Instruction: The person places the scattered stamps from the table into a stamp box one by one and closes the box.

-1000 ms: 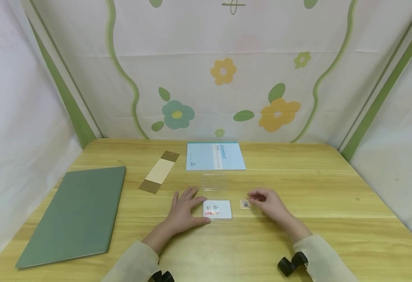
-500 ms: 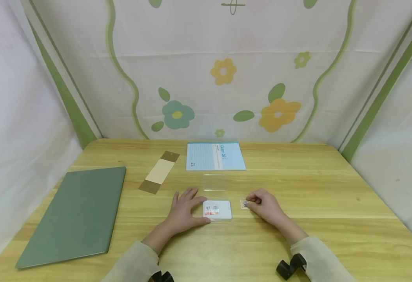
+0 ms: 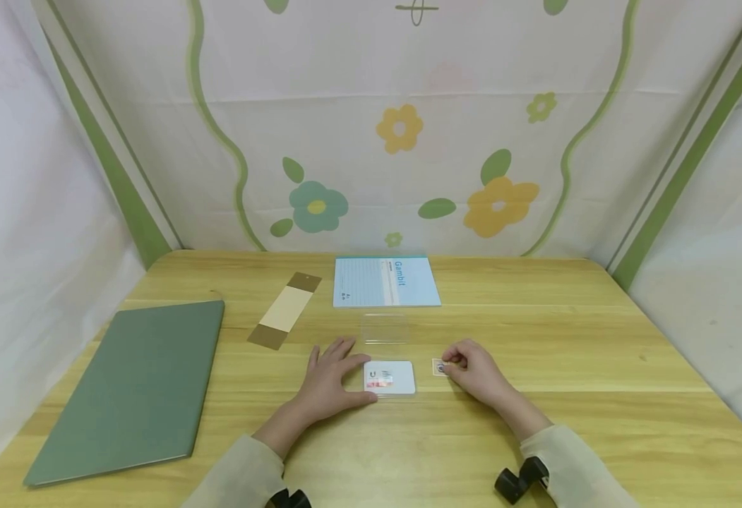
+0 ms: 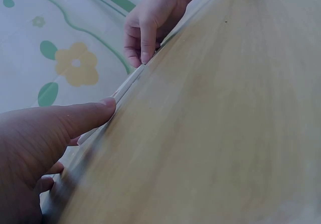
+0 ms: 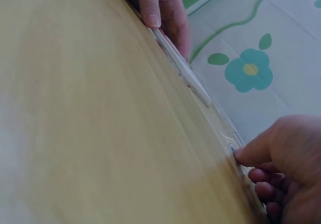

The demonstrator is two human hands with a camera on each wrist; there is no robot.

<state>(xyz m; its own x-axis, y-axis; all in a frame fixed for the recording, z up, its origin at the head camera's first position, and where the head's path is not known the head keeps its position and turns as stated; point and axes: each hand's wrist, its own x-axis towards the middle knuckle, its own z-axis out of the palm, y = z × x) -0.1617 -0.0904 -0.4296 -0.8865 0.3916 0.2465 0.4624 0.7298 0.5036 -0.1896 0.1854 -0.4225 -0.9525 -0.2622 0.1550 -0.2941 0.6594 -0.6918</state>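
A white card (image 3: 399,377) with a small printed label on its left part lies on the wooden table, a clear plastic edge showing beneath it. My left hand (image 3: 327,381) holds it at the left end, thumb at the near corner and index finger at the far one. To the right of the card lies a small stamp-like square (image 3: 436,366) with a pale border and a dark printed picture. My right hand (image 3: 476,370) pinches at its right side, thumb and index tips covering part of it, the other fingers curled in. Low in the right wrist view, the right thumb (image 5: 253,152) is down at table level.
Behind the card lies a clear plastic rectangle (image 3: 385,329), then a light-blue notebook (image 3: 371,282). A brown and cream paper strip (image 3: 284,310) is at back left. A large green folder (image 3: 132,388) covers the left side. A floral curtain (image 3: 345,106) hangs behind.
My right hand has moved slightly left, its fingertips now over the right part of the small square. The left hand and the card have stayed in place.
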